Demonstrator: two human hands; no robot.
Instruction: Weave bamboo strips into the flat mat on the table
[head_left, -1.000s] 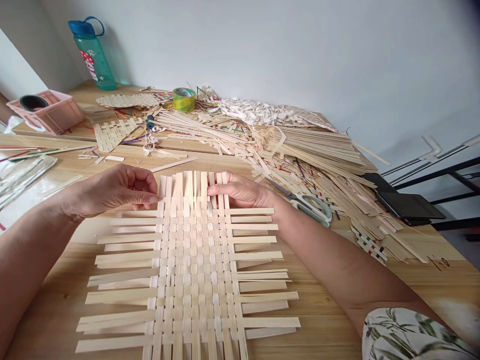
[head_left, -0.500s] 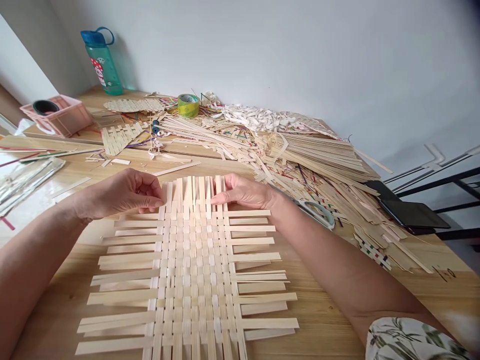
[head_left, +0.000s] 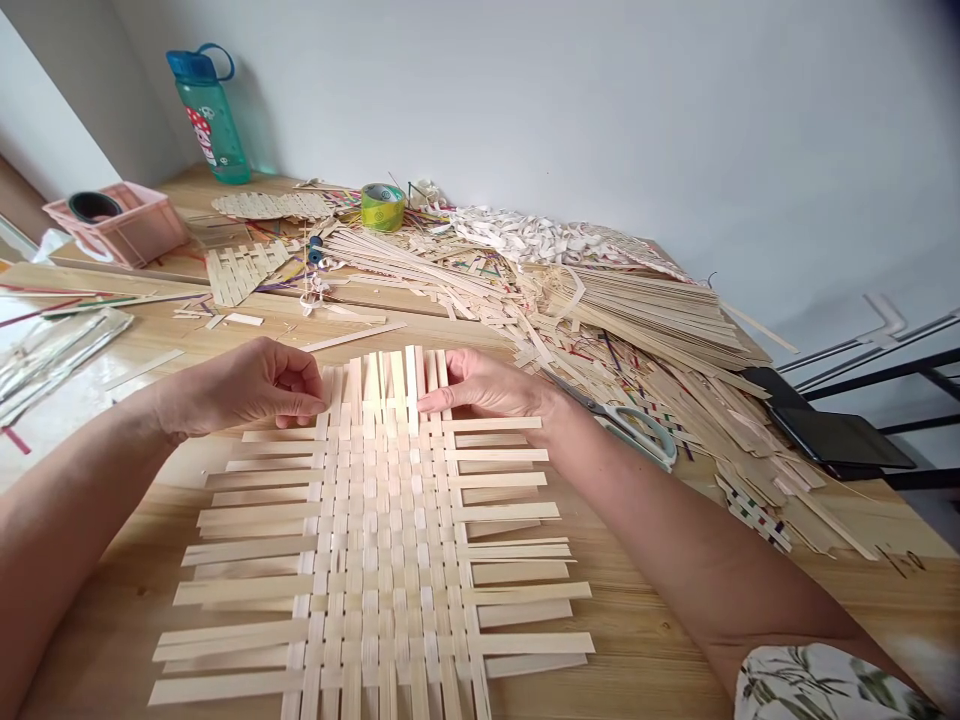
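The left hand pinched a checkered wood-strip mat at its far-left corner, the right hand near its far-right; scissors and fanned, pale slats lay right of the mat.

The woven mat looks matt, thin wood; the surface, smooth grained wood; the bottle near its far left corner, translucent plastic (faintly glossy).

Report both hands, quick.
Left hand: closed, pinching the woven mat at its upper left edge.
Right hand: closed, holding the mat near its upper right corner.
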